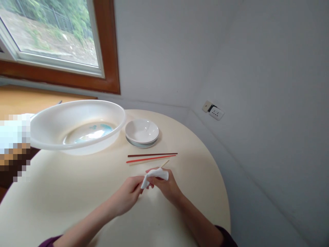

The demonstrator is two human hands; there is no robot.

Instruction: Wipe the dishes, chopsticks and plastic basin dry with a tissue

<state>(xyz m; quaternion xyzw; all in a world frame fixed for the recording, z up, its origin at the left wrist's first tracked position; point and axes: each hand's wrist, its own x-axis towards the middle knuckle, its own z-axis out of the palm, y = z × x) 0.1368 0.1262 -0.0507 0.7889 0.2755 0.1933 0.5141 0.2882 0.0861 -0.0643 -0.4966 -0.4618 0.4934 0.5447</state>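
Observation:
Above the table, my right hand [167,183] is closed around a folded white cloth [158,174], which wraps a light wooden chopstick [165,164]. The chopstick's thin tip sticks out beyond the cloth, pointing away to the right. My left hand [130,192] is closed at the chopstick's near end, touching the cloth's edge; its fingertips are partly hidden. Just beyond my hands lie a dark brown chopstick [151,155], a red chopstick [150,159] and a pale chopstick [149,161], roughly side by side.
A large translucent basin [77,148] stands at the back left of the round cream table [192,171]. Right of it is a small stack of white dishes [142,132]. A blurred-out person [14,137] is at the far left. Wall sockets [216,112] sit beyond the table's right edge.

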